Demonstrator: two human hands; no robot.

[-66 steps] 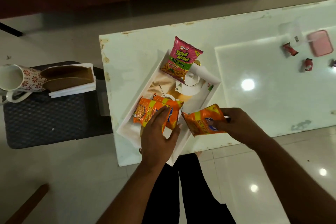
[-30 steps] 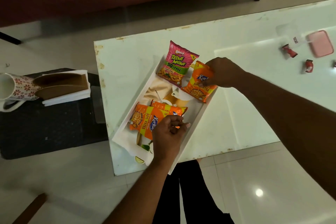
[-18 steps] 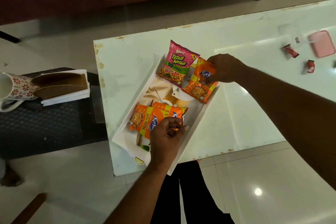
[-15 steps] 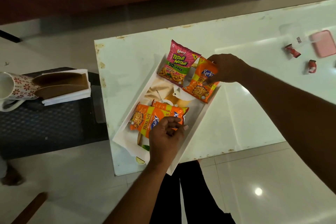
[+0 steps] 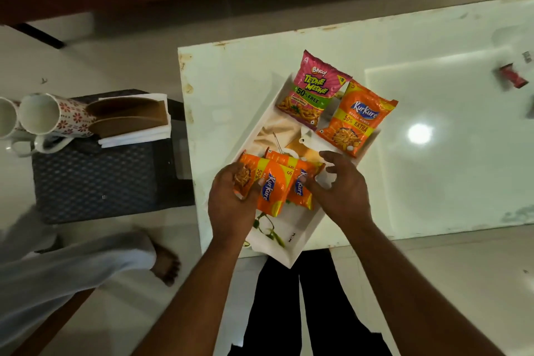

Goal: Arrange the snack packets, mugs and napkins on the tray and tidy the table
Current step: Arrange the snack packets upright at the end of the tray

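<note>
A white tray (image 5: 300, 248) lies slanted on the pale table (image 5: 231, 72). At its far end rest a pink Bingo packet (image 5: 313, 88) and an orange Kurkure packet (image 5: 357, 120). Two more orange Kurkure packets overlap at the near end. My left hand (image 5: 231, 205) grips the left Kurkure packet (image 5: 270, 185). My right hand (image 5: 341, 191) pinches the edge of the second Kurkure packet (image 5: 300, 182), with its other fingers spread. Two floral mugs (image 5: 43, 114) and white napkins (image 5: 135, 136) in a brown holder (image 5: 127, 115) sit on a dark stool at the left.
The dark woven stool (image 5: 95, 182) stands left of the table. Another person's leg and bare foot (image 5: 161, 260) are on the floor at the lower left. A small red packet (image 5: 510, 76) lies at the table's far right. A dark red sofa runs along the top.
My right hand let go of the orange packet at the tray's far end and came back to the near packets. My left hand closed on the near packet. A person's leg entered at the left.
</note>
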